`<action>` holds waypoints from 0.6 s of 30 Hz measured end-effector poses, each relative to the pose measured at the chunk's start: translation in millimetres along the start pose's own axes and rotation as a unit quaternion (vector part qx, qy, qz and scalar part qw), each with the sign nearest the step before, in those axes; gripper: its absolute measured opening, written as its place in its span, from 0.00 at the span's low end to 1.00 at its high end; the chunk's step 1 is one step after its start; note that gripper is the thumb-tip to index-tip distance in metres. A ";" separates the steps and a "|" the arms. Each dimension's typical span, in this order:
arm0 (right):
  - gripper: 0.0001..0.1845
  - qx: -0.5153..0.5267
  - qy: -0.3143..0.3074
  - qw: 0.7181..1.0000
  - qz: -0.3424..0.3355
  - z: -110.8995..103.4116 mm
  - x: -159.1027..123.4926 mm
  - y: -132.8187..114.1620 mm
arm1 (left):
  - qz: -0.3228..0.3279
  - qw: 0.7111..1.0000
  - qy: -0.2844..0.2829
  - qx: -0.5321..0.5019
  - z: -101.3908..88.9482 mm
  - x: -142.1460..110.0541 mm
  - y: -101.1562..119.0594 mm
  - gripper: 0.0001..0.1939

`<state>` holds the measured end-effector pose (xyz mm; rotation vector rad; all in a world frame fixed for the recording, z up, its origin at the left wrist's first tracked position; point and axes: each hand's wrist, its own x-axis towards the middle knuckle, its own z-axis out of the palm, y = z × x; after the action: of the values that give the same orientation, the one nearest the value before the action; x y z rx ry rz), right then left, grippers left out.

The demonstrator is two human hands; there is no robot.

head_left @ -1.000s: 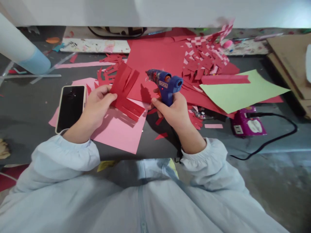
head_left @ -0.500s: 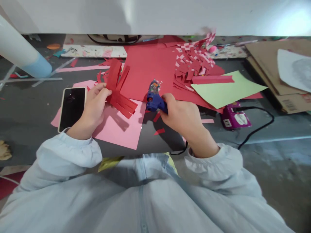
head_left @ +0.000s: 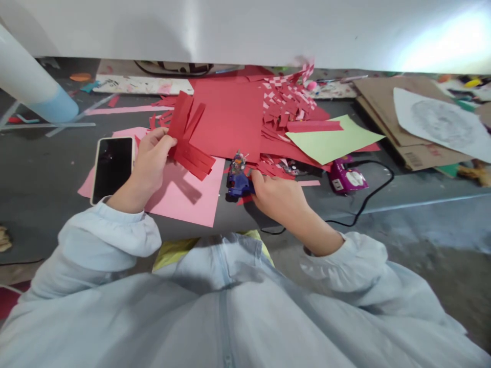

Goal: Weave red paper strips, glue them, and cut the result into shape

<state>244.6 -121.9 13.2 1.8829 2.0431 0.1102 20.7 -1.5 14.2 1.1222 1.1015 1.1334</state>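
Note:
Between the thumb and fingers of my left hand (head_left: 151, 161) is a red piece of paper with slit strips (head_left: 186, 140), raised over a pink sheet (head_left: 180, 202). My right hand (head_left: 280, 199) is closed on the handle of a blue glue gun (head_left: 238, 181), low over the table. Its smudged nozzle points away from me, towards a large red sheet (head_left: 228, 120). Left of my left hand lies a phone (head_left: 113, 168) with a dark screen.
Woven red-and-pink paper strips (head_left: 287, 97) are heaped at the back. A pale green sheet (head_left: 330, 140) carries a folded red strip. Right of it sit a purple power box (head_left: 347, 176) with a black cord and stacked cardboard (head_left: 414, 138). A white-and-blue cylinder (head_left: 42, 87) stands left.
My right hand has turned the glue gun and brought it down nearer the table, closer to me. The red slit paper stays in my left hand. The view has swung right.

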 end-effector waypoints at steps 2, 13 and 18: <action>0.18 -0.004 -0.011 1.000 -0.003 -2.8 -3.3 -0.7 | -0.001 1.000 0.001 0.000 0.0 -0.3 0.2 0.10; 0.27 0.004 -0.034 0.997 -0.067 -23.3 -12.7 15.7 | 0.015 0.999 -0.036 -0.021 0.2 -0.6 -5.7 0.08; 0.25 0.187 0.043 0.979 -0.073 -30.6 -9.3 37.4 | 0.012 0.999 -0.040 -0.021 -1.4 4.0 -9.5 0.06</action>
<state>271.0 -121.3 54.7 1.9541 2.3886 -0.2515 20.7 1.8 4.3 1.1402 1.0011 1.1158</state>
